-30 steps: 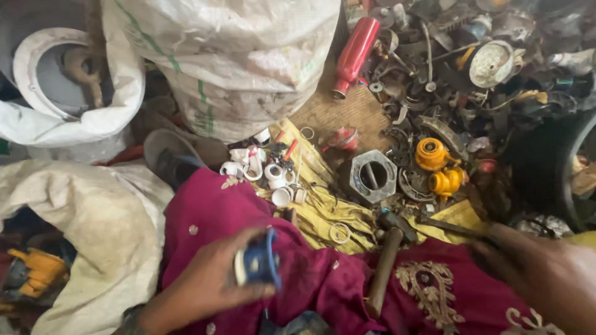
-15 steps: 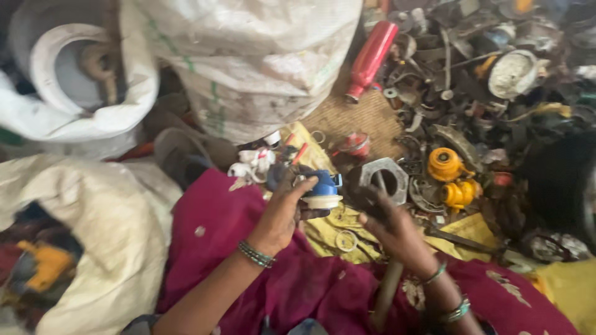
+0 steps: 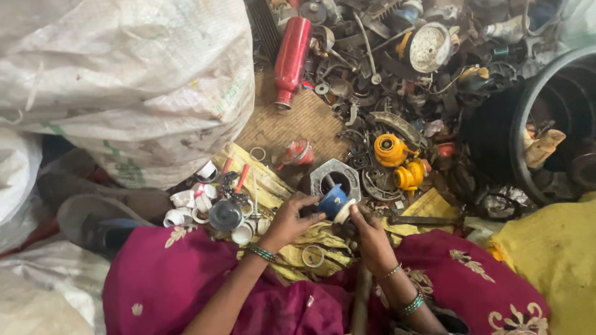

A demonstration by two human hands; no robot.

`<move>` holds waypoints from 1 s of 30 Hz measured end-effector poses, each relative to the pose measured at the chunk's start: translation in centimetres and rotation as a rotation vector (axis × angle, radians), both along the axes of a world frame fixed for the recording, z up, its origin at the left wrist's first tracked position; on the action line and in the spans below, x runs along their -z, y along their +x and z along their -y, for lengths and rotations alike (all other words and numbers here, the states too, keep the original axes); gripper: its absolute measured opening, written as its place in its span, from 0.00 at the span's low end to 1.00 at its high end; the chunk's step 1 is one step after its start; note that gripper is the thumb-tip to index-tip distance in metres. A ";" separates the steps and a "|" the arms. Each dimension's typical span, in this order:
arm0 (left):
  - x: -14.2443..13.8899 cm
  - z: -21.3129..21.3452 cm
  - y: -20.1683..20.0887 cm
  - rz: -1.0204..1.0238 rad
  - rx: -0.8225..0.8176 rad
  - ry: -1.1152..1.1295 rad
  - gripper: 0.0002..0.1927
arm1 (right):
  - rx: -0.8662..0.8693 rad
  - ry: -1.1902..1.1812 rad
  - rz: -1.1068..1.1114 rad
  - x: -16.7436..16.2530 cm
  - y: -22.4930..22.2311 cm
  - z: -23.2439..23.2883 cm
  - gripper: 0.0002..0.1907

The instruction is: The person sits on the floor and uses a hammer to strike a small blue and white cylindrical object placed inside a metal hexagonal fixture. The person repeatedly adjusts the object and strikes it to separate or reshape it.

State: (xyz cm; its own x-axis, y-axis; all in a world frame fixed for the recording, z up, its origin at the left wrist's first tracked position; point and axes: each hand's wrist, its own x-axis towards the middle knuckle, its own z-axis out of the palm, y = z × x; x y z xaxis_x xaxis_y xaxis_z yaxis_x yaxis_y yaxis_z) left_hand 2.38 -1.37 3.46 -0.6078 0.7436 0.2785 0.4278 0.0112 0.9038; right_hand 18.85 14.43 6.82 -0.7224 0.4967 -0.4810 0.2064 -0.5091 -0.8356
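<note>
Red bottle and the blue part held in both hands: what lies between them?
In the head view, between the red bottle and the blue part lie bare woven mat, a small red piece and a grey hexagonal ring.

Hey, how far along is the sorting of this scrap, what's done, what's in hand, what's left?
Done, by the look of it: a small cluster of white plastic rings and caps lies gathered by the yellow cloth. In hand: the left hand and right hand both grip a blue-and-white plastic fitting. Left: a large, unsorted heap of metal scrap, with two yellow parts and a red bottle in it.
</note>
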 end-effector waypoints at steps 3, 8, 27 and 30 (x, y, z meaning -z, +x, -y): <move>1.3 0.1 0.2 0.209 0.053 0.060 0.14 | -0.050 -0.102 0.021 -0.1 -0.5 -0.1 0.27; 2.3 0.2 -0.4 0.232 -0.278 -0.045 0.14 | -0.246 0.341 0.228 -1.3 0.9 -2.2 0.32; -0.4 -1.1 -0.6 0.032 -0.357 -0.108 0.10 | 0.329 -0.433 0.328 3.3 7.6 -0.8 0.23; -0.3 -0.9 -0.9 -0.020 -0.331 -0.043 0.10 | 0.391 -0.552 0.321 4.5 7.2 0.3 0.21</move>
